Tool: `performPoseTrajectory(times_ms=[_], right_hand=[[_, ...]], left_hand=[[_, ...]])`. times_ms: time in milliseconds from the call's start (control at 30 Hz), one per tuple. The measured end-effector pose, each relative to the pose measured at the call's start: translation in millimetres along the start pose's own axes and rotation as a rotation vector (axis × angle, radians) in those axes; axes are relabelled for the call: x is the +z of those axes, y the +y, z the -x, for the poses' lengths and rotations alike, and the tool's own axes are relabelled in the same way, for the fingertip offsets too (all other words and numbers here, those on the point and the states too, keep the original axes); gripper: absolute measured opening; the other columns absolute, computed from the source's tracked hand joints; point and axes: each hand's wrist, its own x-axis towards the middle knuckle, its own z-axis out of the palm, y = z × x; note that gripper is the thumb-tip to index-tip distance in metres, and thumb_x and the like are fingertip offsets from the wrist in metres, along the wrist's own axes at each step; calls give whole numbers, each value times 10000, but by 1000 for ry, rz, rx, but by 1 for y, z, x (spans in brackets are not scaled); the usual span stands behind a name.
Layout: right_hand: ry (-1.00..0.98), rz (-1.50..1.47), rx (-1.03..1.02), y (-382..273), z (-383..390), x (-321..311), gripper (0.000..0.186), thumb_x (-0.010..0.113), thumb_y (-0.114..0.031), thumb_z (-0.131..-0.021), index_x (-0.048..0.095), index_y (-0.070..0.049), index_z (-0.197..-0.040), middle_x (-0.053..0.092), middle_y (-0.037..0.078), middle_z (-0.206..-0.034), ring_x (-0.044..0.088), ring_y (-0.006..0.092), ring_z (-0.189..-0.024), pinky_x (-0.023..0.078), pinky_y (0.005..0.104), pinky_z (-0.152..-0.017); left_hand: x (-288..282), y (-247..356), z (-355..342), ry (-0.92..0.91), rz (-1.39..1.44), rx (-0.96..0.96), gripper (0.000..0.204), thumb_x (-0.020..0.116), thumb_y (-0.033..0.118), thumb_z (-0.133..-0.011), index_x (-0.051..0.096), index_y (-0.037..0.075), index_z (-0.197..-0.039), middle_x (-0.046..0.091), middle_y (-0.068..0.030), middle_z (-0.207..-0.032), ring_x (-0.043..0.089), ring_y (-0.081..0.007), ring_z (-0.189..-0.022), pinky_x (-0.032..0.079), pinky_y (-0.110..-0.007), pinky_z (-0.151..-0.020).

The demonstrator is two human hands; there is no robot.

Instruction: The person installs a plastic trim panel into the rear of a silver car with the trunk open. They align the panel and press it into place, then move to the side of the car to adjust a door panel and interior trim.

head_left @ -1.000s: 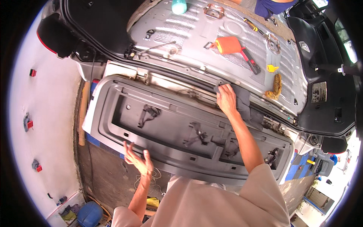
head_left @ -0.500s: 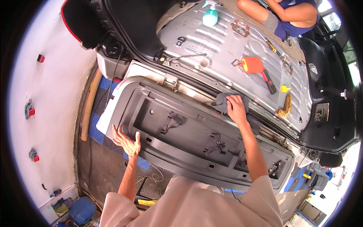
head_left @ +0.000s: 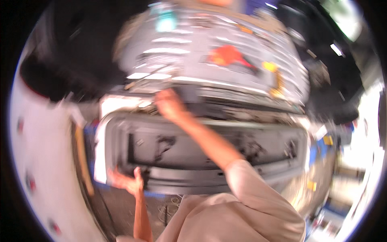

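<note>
The lowered tailgate [head_left: 181,174], lined in grey plastic with a recessed middle, lies flat in front of me. My left hand [head_left: 128,182] rests at its near left edge, fingers and thumb spread, holding nothing. Across the tailgate reaches my right arm. At the seam between tailgate and vehicle floor, my right hand [head_left: 170,105] is closed on a dark grey cloth [head_left: 188,95], which trails to the right along the sill. Motion smears the picture, so the fingers of the right hand are not sharp.
On the ribbed silver vehicle floor [head_left: 189,60] stand a teal spray bottle [head_left: 166,22], an orange-red tool [head_left: 226,55], a small yellow piece [head_left: 269,66] and a golden-brown strip [head_left: 278,84]. A wooden pole [head_left: 82,161] lies beside the white wall [head_left: 44,161] at left.
My right hand has slid left along the seam with the cloth. My head has turned, so the whole scene is shifted and blurred. The left hand stays at the tailgate's left edge.
</note>
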Motion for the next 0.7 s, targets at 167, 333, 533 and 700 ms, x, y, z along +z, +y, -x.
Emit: performPoseTrajectory(times_ms=[167, 333, 533, 700], right_hand=[[1, 295, 68, -14, -30, 40, 204, 648, -169, -863, 681, -28, -1008, 625, 128, -1122, 558, 297, -1192, 502, 418, -1040], [-23, 410, 66, -4, 2, 2, 218, 632, -152, -883, 667, -34, -1062, 632, 105, -1170, 570, 277, -1189, 483, 411, -1035], [114, 286, 96, 11, 30, -24, 134, 640, -104, -897, 677, -39, -1008, 649, 135, -1125, 574, 325, -1160, 484, 454, -994], [98, -110, 257, -8, -9, 30, 91, 686, -129, -895, 685, -41, -875, 668, 154, -973, 612, 356, -978, 499, 501, -826]], left_hand=[[11, -4, -7, 92, -212, 35, 1170, 492, 897, -887, 253, 65, -1675, 283, -90, -1716, 228, -364, -1605, 73, -749, -1243], [20, -21, -3, 106, -260, 82, 1026, 499, 843, -932, 363, 93, -1619, 242, -111, -1728, 203, -362, -1611, 104, -811, -1201], [13, -3, -4, 125, -250, 71, 1132, 478, 899, -894, 332, 56, -1636, 265, -117, -1714, 239, -373, -1602, 123, -806, -1193], [-6, 13, -4, -127, -126, -44, 1310, 603, 914, -783, 288, -26, -1638, 177, -206, -1742, 60, -392, -1644, -20, -674, -1271]])
